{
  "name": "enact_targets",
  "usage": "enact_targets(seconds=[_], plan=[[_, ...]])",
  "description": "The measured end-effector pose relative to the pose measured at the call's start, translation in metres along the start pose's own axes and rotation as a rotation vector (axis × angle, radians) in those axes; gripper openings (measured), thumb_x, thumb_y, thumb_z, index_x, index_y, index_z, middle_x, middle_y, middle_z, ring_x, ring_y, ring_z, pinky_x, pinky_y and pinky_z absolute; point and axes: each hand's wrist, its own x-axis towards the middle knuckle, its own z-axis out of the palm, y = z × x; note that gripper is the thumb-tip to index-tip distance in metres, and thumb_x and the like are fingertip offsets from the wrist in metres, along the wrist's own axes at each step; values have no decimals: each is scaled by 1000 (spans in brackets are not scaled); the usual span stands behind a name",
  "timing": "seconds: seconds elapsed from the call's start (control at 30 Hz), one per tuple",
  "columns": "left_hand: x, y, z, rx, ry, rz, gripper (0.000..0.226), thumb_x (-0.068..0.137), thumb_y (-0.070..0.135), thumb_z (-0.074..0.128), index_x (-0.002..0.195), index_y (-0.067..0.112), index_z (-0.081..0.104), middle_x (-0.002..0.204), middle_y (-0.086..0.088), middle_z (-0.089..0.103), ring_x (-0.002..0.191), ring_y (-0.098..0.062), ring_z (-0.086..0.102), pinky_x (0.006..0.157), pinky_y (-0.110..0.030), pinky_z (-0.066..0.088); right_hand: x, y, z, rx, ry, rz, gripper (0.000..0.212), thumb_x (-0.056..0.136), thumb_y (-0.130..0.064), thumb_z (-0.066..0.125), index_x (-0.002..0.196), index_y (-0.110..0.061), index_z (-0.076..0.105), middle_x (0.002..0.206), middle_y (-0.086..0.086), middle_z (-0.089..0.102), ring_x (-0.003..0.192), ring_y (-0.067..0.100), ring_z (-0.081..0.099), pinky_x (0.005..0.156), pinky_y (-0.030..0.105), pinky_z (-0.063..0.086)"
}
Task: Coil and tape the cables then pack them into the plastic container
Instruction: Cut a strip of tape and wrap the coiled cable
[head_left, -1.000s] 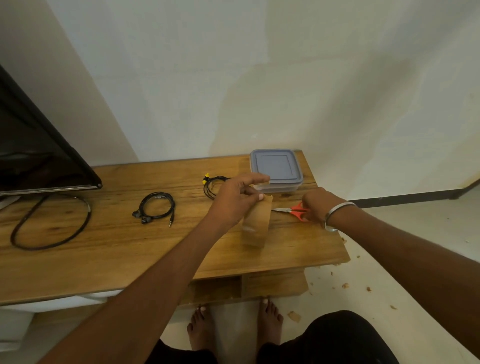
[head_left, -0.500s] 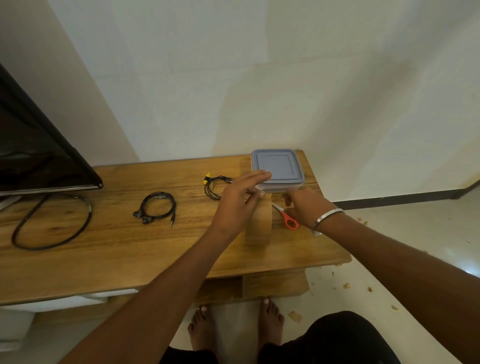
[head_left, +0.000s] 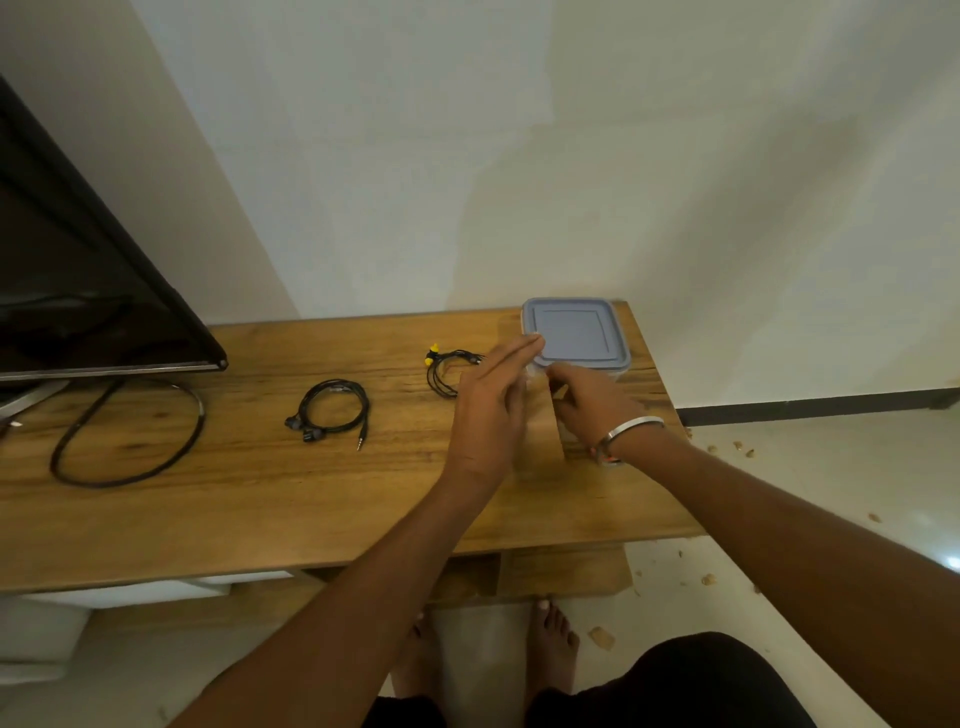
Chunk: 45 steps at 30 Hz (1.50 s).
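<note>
- Two cables lie coiled on the wooden table (head_left: 260, 509): a black coil (head_left: 332, 410) in the middle, and a smaller bundle with yellow plugs (head_left: 449, 371) nearer the plastic container (head_left: 574, 332)
- I can see no tape on either coil from here, so the taping looks undone
- The container sits at the far right corner with its grey lid on; nothing seems packed yet
- A longer cable (head_left: 127, 431) loops loose by the television (head_left: 78, 291)
- The left hand (head_left: 491, 415) has straight fingers and holds nothing
- The right hand (head_left: 587, 402) has curled fingers; whether it pinches something between the hands, I cannot tell
- Scissors handle (head_left: 605, 458) peeks out under the right wrist
</note>
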Motion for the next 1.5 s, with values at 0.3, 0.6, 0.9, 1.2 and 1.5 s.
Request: enact_targets(seconds=[0.3, 0.6, 0.9, 1.2, 1.5], plan=[[-14, -20, -4, -406, -81, -428, 55, 84, -10, 67, 134, 10, 55, 143, -2, 47, 89, -6, 69, 80, -20, 56, 6, 18, -21, -236, -103, -119, 23, 88, -18, 61, 110, -12, 63, 110, 6, 63, 97, 20, 58, 81, 21, 39], [-23, -31, -8, -434, -198, -534, 63, 81, -21, 58, 132, 16, 55, 141, 2, 48, 87, -2, 68, 73, -16, 54, 12, 11, -19, -469, -206, -157, 26, 92, -27, 55, 116, -18, 60, 114, 4, 61, 101, 21, 58, 85, 28, 45], [-32, -44, -10, -404, -239, -550, 64, 84, -21, 53, 136, 15, 53, 137, 14, 42, 100, -5, 68, 86, -16, 52, 14, 17, -18, -497, -294, -182, 29, 93, -28, 54, 120, -18, 57, 118, 4, 59, 104, 21, 56, 83, 25, 41], [-35, -45, -25, -399, -189, -498, 57, 87, -17, 53, 132, 18, 56, 141, 3, 49, 103, -6, 67, 86, -17, 52, 12, 17, -19, -447, -297, -146, 32, 91, -30, 54, 120, -18, 56, 119, 1, 55, 100, 19, 56, 84, 27, 46], [-31, -26, -50, -650, -63, -621, 69, 89, -14, 52, 135, 37, 47, 141, -2, 44, 100, -16, 70, 76, -24, 57, 15, -37, 1, -28, -14, -87, 23, 92, -23, 55, 111, -14, 62, 103, 3, 59, 88, 13, 52, 78, 27, 44]])
